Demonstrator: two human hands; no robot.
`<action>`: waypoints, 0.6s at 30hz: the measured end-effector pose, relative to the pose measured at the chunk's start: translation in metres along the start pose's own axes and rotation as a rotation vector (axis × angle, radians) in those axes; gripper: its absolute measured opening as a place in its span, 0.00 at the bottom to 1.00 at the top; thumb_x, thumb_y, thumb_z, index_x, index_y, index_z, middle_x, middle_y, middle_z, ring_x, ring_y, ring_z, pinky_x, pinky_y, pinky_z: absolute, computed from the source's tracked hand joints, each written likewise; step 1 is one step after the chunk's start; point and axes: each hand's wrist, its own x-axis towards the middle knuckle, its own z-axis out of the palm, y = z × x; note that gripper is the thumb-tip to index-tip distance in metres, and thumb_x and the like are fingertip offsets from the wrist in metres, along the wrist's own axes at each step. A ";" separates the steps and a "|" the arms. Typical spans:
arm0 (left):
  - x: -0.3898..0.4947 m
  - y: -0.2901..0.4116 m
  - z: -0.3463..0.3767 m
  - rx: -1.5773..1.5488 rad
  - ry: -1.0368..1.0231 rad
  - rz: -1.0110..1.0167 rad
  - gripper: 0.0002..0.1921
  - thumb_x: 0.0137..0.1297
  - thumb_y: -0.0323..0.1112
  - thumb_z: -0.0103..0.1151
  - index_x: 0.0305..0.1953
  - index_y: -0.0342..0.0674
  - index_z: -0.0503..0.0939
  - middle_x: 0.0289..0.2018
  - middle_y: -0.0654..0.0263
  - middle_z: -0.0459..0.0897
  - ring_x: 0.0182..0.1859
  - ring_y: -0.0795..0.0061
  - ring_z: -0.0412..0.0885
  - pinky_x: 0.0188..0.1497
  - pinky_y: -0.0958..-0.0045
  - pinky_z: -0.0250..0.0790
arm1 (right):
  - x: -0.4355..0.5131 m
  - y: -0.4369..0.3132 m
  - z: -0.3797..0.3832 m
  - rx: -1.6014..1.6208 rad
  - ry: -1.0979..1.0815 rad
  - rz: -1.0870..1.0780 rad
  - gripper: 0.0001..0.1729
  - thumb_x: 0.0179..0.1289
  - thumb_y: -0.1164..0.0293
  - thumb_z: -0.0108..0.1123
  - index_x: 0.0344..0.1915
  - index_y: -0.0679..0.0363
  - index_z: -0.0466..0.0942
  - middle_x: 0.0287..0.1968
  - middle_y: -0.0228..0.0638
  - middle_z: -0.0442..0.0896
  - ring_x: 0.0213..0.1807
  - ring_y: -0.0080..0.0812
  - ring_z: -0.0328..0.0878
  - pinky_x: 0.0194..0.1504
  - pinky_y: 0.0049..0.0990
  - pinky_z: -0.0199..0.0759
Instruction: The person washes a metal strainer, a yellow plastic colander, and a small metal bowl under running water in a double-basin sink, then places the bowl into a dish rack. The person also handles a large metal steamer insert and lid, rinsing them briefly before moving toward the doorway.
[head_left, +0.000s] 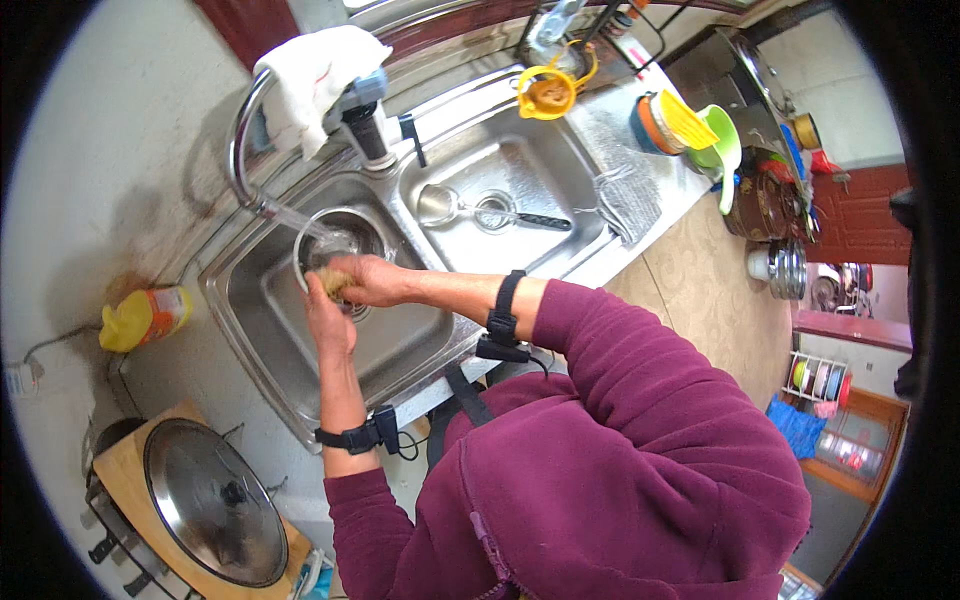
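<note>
Over the left basin of a steel double sink (262, 300), my left hand (331, 322) grips the near rim of a round metal bowl (303, 247). My right hand (367, 280) presses a yellowish sponge or scrubber (334, 282) against the bowl's near side. Water runs from the curved chrome faucet (238, 150) into the bowl. A white cloth (315, 75) hangs over the faucet. In the right basin lies a metal ladle (438, 205) with a black handle. The bowl's inside is partly hidden by water and my hands.
A yellow strainer (547, 94) sits at the right basin's back rim. A grey cloth (628, 202) lies at its right edge, with stacked plastic containers (664, 124) beyond. A yellow bottle (146, 319) stands at left; a large pan lid (216, 502) rests on a wooden board (127, 465).
</note>
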 end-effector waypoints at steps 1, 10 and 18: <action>0.001 0.000 -0.001 0.023 0.046 0.048 0.26 0.75 0.47 0.41 0.68 0.43 0.57 0.61 0.60 0.67 0.59 0.67 0.70 0.59 0.64 0.67 | 0.001 0.004 -0.004 -0.168 -0.105 -0.040 0.21 0.49 0.71 0.60 0.47 0.56 0.75 0.43 0.46 0.77 0.49 0.50 0.74 0.50 0.43 0.69; 0.010 0.004 0.015 0.067 0.028 -0.058 0.33 0.72 0.54 0.43 0.71 0.48 0.48 0.66 0.57 0.59 0.64 0.55 0.65 0.54 0.50 0.71 | 0.036 0.009 -0.001 -0.485 0.379 0.029 0.13 0.50 0.72 0.58 0.39 0.59 0.77 0.43 0.46 0.75 0.49 0.50 0.71 0.49 0.40 0.69; 0.014 0.014 0.016 0.233 0.039 0.184 0.28 0.72 0.36 0.43 0.70 0.47 0.52 0.66 0.57 0.60 0.67 0.58 0.61 0.62 0.61 0.61 | 0.011 0.016 -0.029 -0.506 -0.240 0.096 0.14 0.45 0.72 0.60 0.36 0.58 0.79 0.38 0.43 0.80 0.46 0.50 0.75 0.47 0.42 0.71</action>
